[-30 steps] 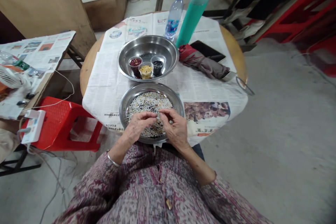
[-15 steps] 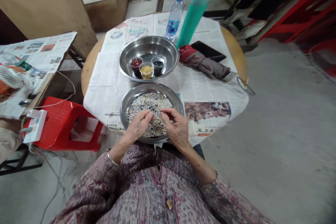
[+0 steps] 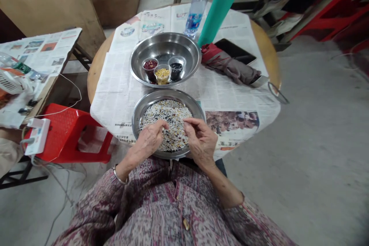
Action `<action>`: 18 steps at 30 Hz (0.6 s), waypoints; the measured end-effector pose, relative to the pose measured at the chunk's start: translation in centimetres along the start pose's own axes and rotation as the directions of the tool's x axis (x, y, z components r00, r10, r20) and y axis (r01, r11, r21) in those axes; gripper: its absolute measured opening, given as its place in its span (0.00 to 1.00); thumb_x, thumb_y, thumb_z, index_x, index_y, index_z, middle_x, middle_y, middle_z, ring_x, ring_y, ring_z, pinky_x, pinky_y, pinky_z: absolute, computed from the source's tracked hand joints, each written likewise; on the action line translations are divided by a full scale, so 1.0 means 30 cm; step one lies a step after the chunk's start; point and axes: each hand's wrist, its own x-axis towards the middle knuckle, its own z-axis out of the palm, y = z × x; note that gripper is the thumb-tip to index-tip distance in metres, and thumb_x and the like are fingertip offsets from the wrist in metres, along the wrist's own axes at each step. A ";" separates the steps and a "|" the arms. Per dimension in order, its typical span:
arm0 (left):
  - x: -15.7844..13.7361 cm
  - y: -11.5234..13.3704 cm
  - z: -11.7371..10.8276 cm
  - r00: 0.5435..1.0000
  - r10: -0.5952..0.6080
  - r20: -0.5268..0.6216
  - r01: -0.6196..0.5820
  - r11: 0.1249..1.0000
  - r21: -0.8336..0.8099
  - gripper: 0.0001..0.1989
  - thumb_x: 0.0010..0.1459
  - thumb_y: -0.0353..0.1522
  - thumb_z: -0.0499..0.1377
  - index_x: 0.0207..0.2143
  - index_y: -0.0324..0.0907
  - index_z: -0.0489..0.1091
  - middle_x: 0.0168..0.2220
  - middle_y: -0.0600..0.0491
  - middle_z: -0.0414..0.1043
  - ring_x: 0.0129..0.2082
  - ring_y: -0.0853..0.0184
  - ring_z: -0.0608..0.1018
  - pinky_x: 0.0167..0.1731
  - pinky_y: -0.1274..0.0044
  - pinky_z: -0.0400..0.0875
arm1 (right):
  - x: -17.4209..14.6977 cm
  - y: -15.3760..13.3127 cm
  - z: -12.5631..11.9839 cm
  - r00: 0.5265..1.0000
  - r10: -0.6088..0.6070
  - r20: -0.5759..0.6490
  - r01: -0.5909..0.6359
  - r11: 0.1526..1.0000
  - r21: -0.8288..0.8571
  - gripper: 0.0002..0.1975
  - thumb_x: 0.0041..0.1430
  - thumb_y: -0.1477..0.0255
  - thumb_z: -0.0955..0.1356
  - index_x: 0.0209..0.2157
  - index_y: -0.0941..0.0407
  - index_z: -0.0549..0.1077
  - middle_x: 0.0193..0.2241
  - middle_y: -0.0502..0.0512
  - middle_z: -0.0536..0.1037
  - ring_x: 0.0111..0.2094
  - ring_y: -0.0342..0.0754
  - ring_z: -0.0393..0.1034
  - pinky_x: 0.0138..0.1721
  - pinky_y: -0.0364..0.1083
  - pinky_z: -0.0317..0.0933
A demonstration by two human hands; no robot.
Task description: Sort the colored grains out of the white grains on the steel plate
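A round metal plate (image 3: pixel 138 105) near my lap holds mixed grains (image 3: pixel 167 113), mostly white with yellow and black ones. Over its left side my left hand (image 3: pixel 151 136) is closed, fingers curled in, and anything in it is hidden. My right hand (image 3: pixel 200 138), above the right rim, pinches thumb and forefinger together; whatever sits between them is too small to name. Behind, a deeper metal basin (image 3: pixel 173 40) contains three clear cups: one of dark red grains (image 3: pixel 150 65), one of yellow kernels (image 3: pixel 162 73) and one of black beans (image 3: pixel 176 66).
Newspaper (image 3: pixel 109 84) covers the round table. At its back right stand a water bottle (image 3: pixel 196 7) and a tall teal bottle (image 3: pixel 220 11). A folded umbrella (image 3: pixel 230 67) lies beside a dark flat phone-like object (image 3: pixel 235 50). A red stool (image 3: pixel 69 134) with a power strip (image 3: pixel 39 136) is on the left.
My hands have moved apart, the right one shifting rightward and the left slightly left. The view has shifted a little; the cups and basin stay in place.
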 end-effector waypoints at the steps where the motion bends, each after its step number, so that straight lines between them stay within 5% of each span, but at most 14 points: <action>1: -0.003 0.000 -0.006 1.000 -0.009 -0.018 0.010 0.999 0.034 0.13 0.65 0.26 0.46 0.42 0.44 0.70 0.23 0.59 0.62 0.23 0.70 0.65 0.36 0.75 0.64 | 0.000 -0.001 -0.001 1.000 0.004 -0.006 -0.004 1.000 -0.003 0.08 0.61 0.66 0.67 0.37 0.54 0.77 0.29 0.51 0.78 0.29 0.44 0.72 0.34 0.45 0.68; 10: 0.000 0.018 0.041 1.000 -0.010 0.022 0.009 0.997 0.072 0.13 0.61 0.29 0.57 0.48 0.46 0.73 0.33 0.51 0.75 0.34 0.63 0.76 0.43 0.71 0.65 | 0.003 -0.016 -0.008 0.999 0.042 -0.029 -0.043 0.998 -0.038 0.10 0.61 0.64 0.67 0.37 0.54 0.77 0.29 0.51 0.78 0.28 0.44 0.72 0.31 0.44 0.68; 18: 0.039 0.038 0.085 0.994 -0.042 0.096 0.020 0.975 0.223 0.11 0.62 0.29 0.57 0.46 0.44 0.75 0.41 0.45 0.78 0.40 0.58 0.78 0.44 0.70 0.67 | -0.003 0.000 -0.016 0.999 0.037 -0.027 -0.039 0.999 -0.039 0.09 0.61 0.65 0.68 0.37 0.54 0.77 0.29 0.51 0.78 0.28 0.44 0.72 0.33 0.45 0.68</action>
